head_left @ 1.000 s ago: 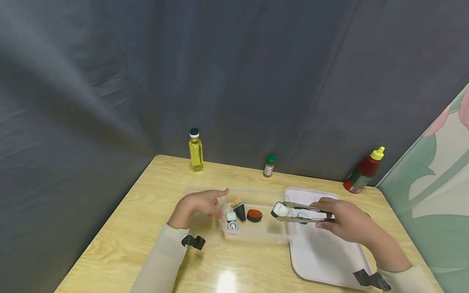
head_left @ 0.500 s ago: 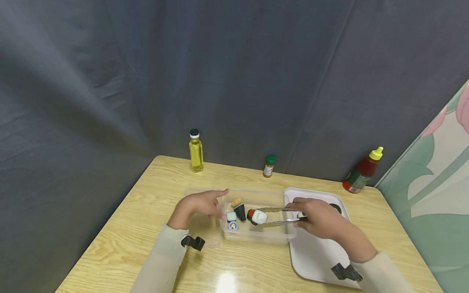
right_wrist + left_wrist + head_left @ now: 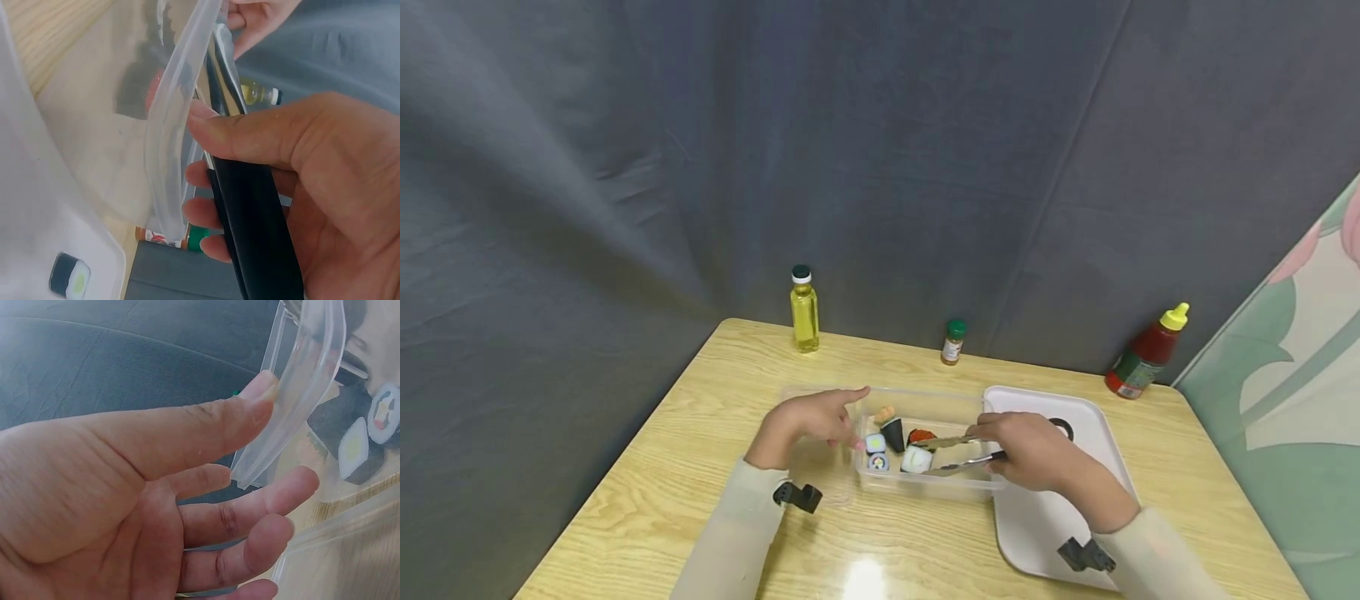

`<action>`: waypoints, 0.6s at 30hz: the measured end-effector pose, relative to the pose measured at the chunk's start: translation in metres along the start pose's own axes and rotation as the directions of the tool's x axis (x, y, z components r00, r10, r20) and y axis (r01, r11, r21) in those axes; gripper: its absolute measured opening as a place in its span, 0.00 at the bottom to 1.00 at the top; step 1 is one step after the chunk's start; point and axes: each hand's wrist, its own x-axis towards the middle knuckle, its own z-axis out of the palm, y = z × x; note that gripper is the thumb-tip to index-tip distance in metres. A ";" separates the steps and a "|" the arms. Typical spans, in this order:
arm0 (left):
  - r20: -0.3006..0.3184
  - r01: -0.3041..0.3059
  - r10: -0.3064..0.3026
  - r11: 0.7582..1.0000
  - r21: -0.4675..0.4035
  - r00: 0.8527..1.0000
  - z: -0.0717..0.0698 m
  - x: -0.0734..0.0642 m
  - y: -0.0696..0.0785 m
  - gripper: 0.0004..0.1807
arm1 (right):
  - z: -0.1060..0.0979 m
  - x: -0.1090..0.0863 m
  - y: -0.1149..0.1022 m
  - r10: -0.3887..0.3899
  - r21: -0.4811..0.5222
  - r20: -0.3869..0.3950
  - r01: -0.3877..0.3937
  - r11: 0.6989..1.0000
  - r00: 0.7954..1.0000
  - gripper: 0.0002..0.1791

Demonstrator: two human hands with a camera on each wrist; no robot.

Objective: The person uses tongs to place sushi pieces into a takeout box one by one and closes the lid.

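Note:
My right hand [image 3: 1028,450] holds a pair of tongs [image 3: 973,462] by their black handles [image 3: 253,219]. Low inside the clear plastic container [image 3: 955,492], the metal tips stand at either side of a white-topped sushi piece [image 3: 916,459]; whether they still pinch it, I cannot tell. Behind it lies a red roe sushi [image 3: 919,436]. Further left are a black cone roll [image 3: 892,434], an orange-topped bit [image 3: 884,413] and two small rolls, one green-centred [image 3: 876,443], one multicoloured [image 3: 877,462]. My left hand [image 3: 812,418] touches the container's left end, thumb extended, fingers loosely bent.
A white tray [image 3: 1037,542] sits right of the container, bearing a small roll [image 3: 70,275] and a dark ring-like thing [image 3: 1062,427]. Along the back stand an oil bottle [image 3: 805,312], a green-capped spice jar [image 3: 952,342] and a red sauce bottle [image 3: 1147,352]. A clear flat sheet [image 3: 823,487] lies beneath my left hand.
The tongs have carried the white-topped sushi leftward from the tray side and down into the container, in front of the red roe sushi. My left hand has stayed in place.

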 end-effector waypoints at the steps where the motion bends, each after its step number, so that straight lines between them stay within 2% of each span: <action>1: -0.001 0.002 -0.002 1.000 -0.003 1.000 0.000 0.000 0.000 0.56 | 0.001 0.002 -0.001 -0.002 -0.004 -0.004 0.002 1.000 1.000 0.22; 6: -0.005 0.009 -0.009 1.000 -0.013 1.000 -0.001 0.000 0.000 0.56 | 0.003 0.010 -0.006 -0.024 -0.008 -0.013 0.023 1.000 1.000 0.21; 18: -0.003 -0.009 0.009 1.000 0.007 1.000 0.000 0.002 0.001 0.57 | 0.017 0.019 -0.009 -0.031 -0.032 0.026 0.032 0.999 0.999 0.21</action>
